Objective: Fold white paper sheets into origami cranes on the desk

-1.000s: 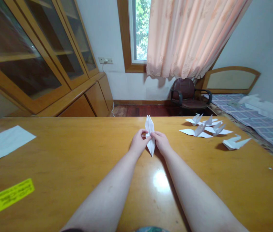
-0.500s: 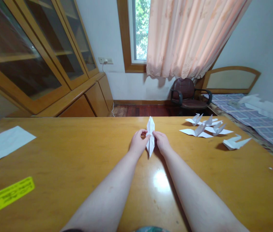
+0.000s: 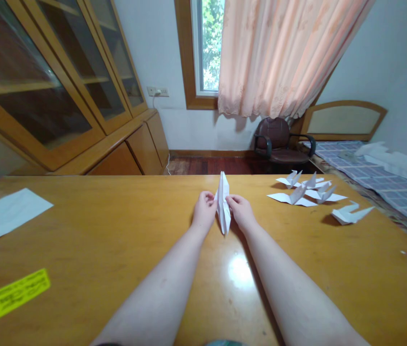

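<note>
A long, narrow folded white paper piece [image 3: 223, 202] stands on its lower point on the wooden table [image 3: 117, 230], near the far middle. My left hand [image 3: 204, 211] pinches its left side with fingers closed. My right hand [image 3: 240, 210] pinches its right side, fingers closed too. Both forearms reach straight out over the table.
Several finished white paper cranes [image 3: 306, 191] lie at the far right of the table, with one more [image 3: 349, 213] a little nearer. A white sheet [image 3: 5, 216] and a yellow printed strip [image 3: 6, 300] lie at the left. Beyond stand a cabinet [image 3: 62, 96], a chair [image 3: 281, 142] and a bed [image 3: 387, 178].
The folded paper has turned slightly and narrowed between my fingers; both hands have shifted a little on it. Nothing else has moved.
</note>
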`<action>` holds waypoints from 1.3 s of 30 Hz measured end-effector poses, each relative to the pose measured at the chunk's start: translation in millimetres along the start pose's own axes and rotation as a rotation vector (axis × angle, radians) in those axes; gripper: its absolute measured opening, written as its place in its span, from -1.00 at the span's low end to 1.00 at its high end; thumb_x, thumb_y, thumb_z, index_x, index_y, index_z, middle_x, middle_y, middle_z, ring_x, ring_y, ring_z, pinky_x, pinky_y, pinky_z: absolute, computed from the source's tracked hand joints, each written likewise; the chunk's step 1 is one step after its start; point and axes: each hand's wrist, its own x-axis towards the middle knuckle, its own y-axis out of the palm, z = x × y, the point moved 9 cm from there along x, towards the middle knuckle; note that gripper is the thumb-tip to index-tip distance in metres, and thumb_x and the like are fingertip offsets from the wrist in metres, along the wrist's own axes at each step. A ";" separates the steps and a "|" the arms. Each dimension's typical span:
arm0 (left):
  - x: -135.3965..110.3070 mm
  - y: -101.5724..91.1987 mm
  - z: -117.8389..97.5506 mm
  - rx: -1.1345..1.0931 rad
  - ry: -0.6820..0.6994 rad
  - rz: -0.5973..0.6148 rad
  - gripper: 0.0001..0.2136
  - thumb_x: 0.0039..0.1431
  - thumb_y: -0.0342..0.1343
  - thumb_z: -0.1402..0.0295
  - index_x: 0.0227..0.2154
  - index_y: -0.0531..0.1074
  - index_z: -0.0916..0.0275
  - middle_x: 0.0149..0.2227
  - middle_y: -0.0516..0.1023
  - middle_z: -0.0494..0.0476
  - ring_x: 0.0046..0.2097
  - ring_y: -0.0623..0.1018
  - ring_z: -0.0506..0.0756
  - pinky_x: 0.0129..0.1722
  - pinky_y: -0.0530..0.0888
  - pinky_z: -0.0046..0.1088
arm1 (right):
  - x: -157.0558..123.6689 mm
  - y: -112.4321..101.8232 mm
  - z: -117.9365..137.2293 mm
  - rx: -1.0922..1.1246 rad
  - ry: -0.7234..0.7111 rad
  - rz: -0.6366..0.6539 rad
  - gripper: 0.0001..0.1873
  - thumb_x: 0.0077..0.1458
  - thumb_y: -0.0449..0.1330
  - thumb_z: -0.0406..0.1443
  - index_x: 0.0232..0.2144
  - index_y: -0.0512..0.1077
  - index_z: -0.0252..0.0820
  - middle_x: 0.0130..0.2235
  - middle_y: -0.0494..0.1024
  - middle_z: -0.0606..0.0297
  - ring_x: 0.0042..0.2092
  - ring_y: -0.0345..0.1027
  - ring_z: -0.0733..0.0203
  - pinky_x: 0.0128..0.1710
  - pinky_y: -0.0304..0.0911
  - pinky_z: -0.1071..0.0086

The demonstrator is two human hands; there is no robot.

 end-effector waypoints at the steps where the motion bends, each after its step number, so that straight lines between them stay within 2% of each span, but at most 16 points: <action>1: 0.8 0.9 3.4 -0.065 -0.040 0.002 -0.81 -0.07 0.09 0.51 -0.38 0.22 0.22 -0.43 0.41 -0.01 -0.37 0.51 0.00 -0.33 0.42 -0.49 | 0.5 -1.8 0.1 0.023 -0.009 -0.014 -0.69 -0.20 0.24 -0.11 -0.43 0.38 -0.19 -0.58 0.44 0.38 -0.55 0.26 0.30 -0.54 0.14 0.43; 3: 1.2 3.4 6.1 -0.146 -0.085 0.015 -0.81 -0.09 0.11 0.50 -0.40 0.22 0.22 -0.46 0.40 -0.04 -0.38 0.50 -0.02 -0.31 0.41 -0.51 | 1.1 -5.5 0.7 0.063 -0.025 -0.045 -0.65 -0.22 0.27 -0.13 -0.37 0.32 -0.15 -0.60 0.42 0.44 -0.58 0.24 0.31 -0.57 0.13 0.45; 6: 0.1 7.2 4.2 -0.199 -0.092 0.044 -0.79 -0.14 0.17 0.46 -0.41 0.26 0.24 -0.44 0.41 -0.04 -0.38 0.48 -0.03 -0.31 0.39 -0.51 | 0.4 -6.4 4.8 0.070 -0.057 -0.054 -0.67 -0.22 0.28 -0.15 -0.40 0.28 -0.14 -0.61 0.38 0.48 -0.60 0.21 0.35 -0.57 0.12 0.47; 9: -1.4 10.3 3.1 -0.269 -0.104 0.070 -0.73 -0.19 0.21 0.45 -0.38 0.27 0.24 -0.39 0.45 0.00 -0.36 0.49 -0.01 -0.31 0.40 -0.49 | -0.8 -0.7 9.1 0.029 -0.075 -0.015 -0.68 -0.24 0.29 -0.18 -0.40 0.33 -0.17 -0.51 0.45 0.39 -0.49 0.30 0.31 -0.47 0.21 0.44; 14: -2.0 8.9 1.4 -0.283 -0.123 0.066 -0.70 -0.17 0.19 0.45 -0.32 0.27 0.23 -0.40 0.50 0.04 -0.36 0.51 0.03 -0.34 0.41 -0.46 | -1.7 6.4 10.0 -0.040 -0.111 0.052 -0.58 -0.27 0.32 -0.21 -0.29 0.38 -0.19 -0.35 0.51 0.28 -0.34 0.36 0.24 -0.31 0.27 0.36; 18: -1.6 5.3 -1.4 -0.231 -0.102 0.039 -0.72 -0.16 0.17 0.45 -0.31 0.29 0.24 -0.37 0.51 0.06 -0.32 0.52 0.04 -0.32 0.42 -0.46 | -3.4 3.9 10.5 -0.202 -0.151 0.016 -0.55 -0.25 0.32 -0.16 -0.25 0.41 -0.22 -0.27 0.52 0.20 -0.30 0.36 0.21 -0.28 0.26 0.35; 21: -1.7 4.4 -2.5 -0.185 -0.087 0.035 -0.75 -0.12 0.15 0.43 -0.31 0.29 0.24 -0.36 0.51 0.08 -0.32 0.52 0.04 -0.33 0.43 -0.47 | -6.9 3.2 13.8 -0.272 -0.163 -0.019 -0.55 -0.22 0.30 -0.12 -0.25 0.43 -0.23 -0.28 0.53 0.18 -0.31 0.36 0.21 -0.31 0.26 0.36; 25: -1.9 2.1 -1.3 -0.158 -0.093 0.020 -0.78 -0.10 0.15 0.40 -0.34 0.27 0.23 -0.43 0.49 0.01 -0.41 0.50 0.01 -0.43 0.41 -0.50 | -9.8 5.1 15.4 -0.302 -0.151 -0.015 -0.57 -0.17 0.26 -0.10 -0.25 0.46 -0.23 -0.33 0.54 0.19 -0.35 0.36 0.20 -0.36 0.25 0.36; 31: -1.4 0.2 -0.8 -0.128 -0.092 0.010 -0.79 -0.12 0.15 0.37 -0.39 0.26 0.22 -0.51 0.44 -0.05 -0.50 0.45 -0.02 -0.51 0.36 -0.56 | -9.4 3.0 18.4 -0.347 -0.225 -0.013 -0.65 -0.10 0.21 -0.13 -0.26 0.50 -0.20 -0.28 0.55 0.18 -0.28 0.39 0.17 -0.25 0.26 0.32; 36: -1.2 0.2 -0.1 -0.148 -0.095 0.008 -0.81 -0.10 0.14 0.34 -0.41 0.25 0.21 -0.53 0.42 -0.08 -0.51 0.44 -0.02 -0.52 0.35 -0.55 | -11.2 2.7 18.5 -0.448 -0.213 -0.010 -0.56 -0.14 0.23 -0.10 -0.21 0.49 -0.22 -0.38 0.55 0.21 -0.41 0.34 0.22 -0.37 0.24 0.35; 39: -1.3 1.2 0.2 -0.148 -0.101 0.019 -0.81 -0.10 0.14 0.34 -0.42 0.24 0.20 -0.54 0.40 -0.09 -0.52 0.43 -0.03 -0.53 0.34 -0.56 | -12.8 2.3 20.4 -0.449 -0.215 -0.025 -0.58 -0.12 0.22 -0.10 -0.22 0.50 -0.21 -0.37 0.55 0.20 -0.40 0.34 0.21 -0.35 0.23 0.35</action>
